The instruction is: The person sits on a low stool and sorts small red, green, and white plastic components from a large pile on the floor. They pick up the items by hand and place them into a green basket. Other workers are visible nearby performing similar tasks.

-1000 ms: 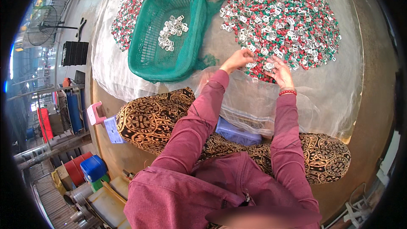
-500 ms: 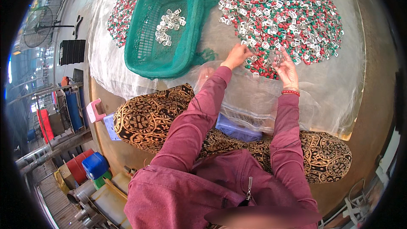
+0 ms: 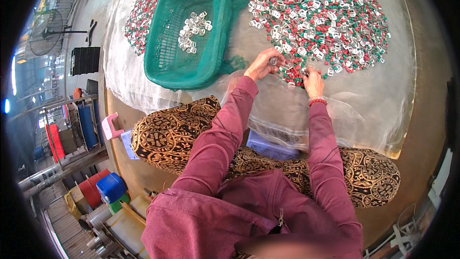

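My left hand (image 3: 261, 64) is closed at the near left edge of a big pile (image 3: 316, 24) of small red and green pellets mixed with pale buckle-shaped pieces. A shiny, see-through buckle-shaped piece (image 3: 273, 61) shows between its thumb and fingers. My right hand (image 3: 314, 85), with a red bead bracelet at the wrist, has its fingertips pinched together at the pile's near edge. Whatever they grip is too small to make out. To the left stands a basket (image 3: 148, 62) draped in green netting, with several pale buckle-shaped pieces (image 3: 194, 31) lying inside.
A translucent sheet (image 3: 373, 100) lies under the piles. Another red, green and white pile (image 3: 136, 26) is behind the basket. A blue plastic stool (image 3: 270, 146) is between my legs, and a pink stool (image 3: 111, 127) stands left. A fan (image 3: 45, 31) is farther off.
My right hand has moved left and nearer to me, and its fingers have drawn together. My left hand has turned, so a buckle-shaped piece now shows in it.
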`<state>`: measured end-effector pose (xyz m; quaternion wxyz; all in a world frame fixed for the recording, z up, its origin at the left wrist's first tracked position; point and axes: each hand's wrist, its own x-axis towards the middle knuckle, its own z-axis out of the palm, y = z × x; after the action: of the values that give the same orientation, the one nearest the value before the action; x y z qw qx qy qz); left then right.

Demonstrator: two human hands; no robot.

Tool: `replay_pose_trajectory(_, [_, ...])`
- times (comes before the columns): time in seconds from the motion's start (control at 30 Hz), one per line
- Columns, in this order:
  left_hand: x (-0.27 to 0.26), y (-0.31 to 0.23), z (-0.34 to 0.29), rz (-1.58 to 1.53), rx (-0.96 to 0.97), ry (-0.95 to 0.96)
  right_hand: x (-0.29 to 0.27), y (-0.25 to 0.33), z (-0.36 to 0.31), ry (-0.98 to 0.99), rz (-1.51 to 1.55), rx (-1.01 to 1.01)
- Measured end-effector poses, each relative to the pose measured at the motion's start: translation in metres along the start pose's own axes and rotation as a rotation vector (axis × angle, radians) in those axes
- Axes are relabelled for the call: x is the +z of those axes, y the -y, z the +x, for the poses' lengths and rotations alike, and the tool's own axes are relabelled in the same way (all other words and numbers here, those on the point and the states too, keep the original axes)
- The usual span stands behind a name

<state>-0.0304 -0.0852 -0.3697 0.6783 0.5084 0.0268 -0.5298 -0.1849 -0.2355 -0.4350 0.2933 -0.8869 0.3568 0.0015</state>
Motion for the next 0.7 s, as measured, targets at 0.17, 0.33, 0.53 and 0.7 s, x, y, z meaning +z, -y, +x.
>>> replay_pose_trajectory(0.17, [-0.007, 0.020, 0.020, 0.539, -0.005, -0.078, 0.003, -0.004, 0.007, 0.202, 0.642, 0.243])
replay_pose_trajectory(0.33, [-0.021, 0.067, 0.045, 1.550, 0.528, -0.346, -0.033, 0.006, 0.006, 0.471, 1.913, 0.197])
replay_pose_trajectory(0.53, [0.043, 0.004, 0.015, 1.006, 0.295, -0.113, -0.082, 0.007, -0.003, 0.330, 1.794, 0.297])
replay_pose_trajectory(0.7, [0.038, -0.016, 0.010, 0.776, 0.414, 0.128, -0.073, 0.031, 0.015, 0.391, 1.240, 0.146])
